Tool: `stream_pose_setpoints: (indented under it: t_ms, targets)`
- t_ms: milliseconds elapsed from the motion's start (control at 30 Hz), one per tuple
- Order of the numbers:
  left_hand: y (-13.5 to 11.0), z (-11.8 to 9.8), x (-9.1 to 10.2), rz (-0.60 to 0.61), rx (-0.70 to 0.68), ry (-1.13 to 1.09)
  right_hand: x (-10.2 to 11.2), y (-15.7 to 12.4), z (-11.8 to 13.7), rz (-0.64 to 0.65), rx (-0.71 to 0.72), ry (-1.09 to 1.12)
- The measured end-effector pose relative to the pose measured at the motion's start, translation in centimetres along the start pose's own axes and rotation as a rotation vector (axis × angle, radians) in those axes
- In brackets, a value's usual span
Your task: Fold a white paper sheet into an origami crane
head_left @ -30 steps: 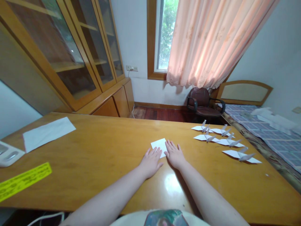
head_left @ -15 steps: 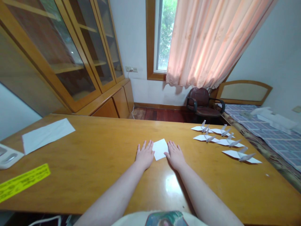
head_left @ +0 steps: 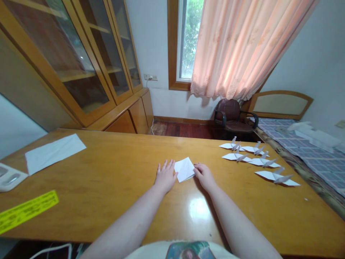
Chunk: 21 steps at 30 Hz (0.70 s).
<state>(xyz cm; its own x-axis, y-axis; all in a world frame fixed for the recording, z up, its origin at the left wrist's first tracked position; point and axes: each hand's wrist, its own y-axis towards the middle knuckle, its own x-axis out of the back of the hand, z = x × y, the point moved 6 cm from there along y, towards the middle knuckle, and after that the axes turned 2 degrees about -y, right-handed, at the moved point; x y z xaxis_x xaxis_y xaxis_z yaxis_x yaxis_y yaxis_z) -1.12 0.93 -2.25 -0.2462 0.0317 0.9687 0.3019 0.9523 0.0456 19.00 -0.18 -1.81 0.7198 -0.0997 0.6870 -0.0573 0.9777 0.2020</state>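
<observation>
A small folded square of white paper [head_left: 184,169] lies on the wooden table [head_left: 115,187] in front of me, turned with one corner pointing away. My left hand [head_left: 165,174] rests flat at its left edge, fingers spread and thumb touching the paper. At the right corner, my right hand [head_left: 204,176] has its fingers curled and pinches the paper's edge between thumb and fingers. Layers show slightly parted along the lower right side. To the right stand several folded paper cranes [head_left: 277,177] with wings spread.
A white sheet [head_left: 55,153] lies at the table's left, beside a pale plastic object [head_left: 10,178] and a yellow strip with print [head_left: 28,210]. Beyond the table are a glass-door cabinet [head_left: 91,72], a brown armchair [head_left: 233,115] and a bed [head_left: 302,151].
My right hand has gone from lying flat beside the paper to pinching its right corner, and the layers there have lifted a little. My left hand stays in place.
</observation>
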Motion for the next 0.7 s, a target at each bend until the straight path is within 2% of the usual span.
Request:
stream_pose_setpoints:
  t_ms: [167,267,400,467,533,700]
  targets:
    - [0.0,-0.1,0.2,-0.022,0.000,-0.007,0.5,-0.3,0.9,-0.034,-0.006,0.138]
    - [0.0,-0.1,0.2,-0.034,-0.002,-0.003,0.0,-0.6,1.3,-0.035,0.007,0.299]
    - [0.1,-0.1,0.1,-0.055,-0.007,-0.017,-1.8,-1.0,2.1,0.085,0.040,0.530]
    - [0.1,-0.2,0.4,-0.070,-0.015,-0.067,-2.2,-1.3,3.0,0.159,0.076,0.459]
    - [0.1,-0.3,0.8,-0.084,-0.041,-0.159,-2.2,-1.6,4.2,0.222,0.135,0.289]
    - [0.1,-0.8,1.8,-0.138,-0.184,-0.485,-1.8,-2.3,6.8,0.344,0.303,-0.022]
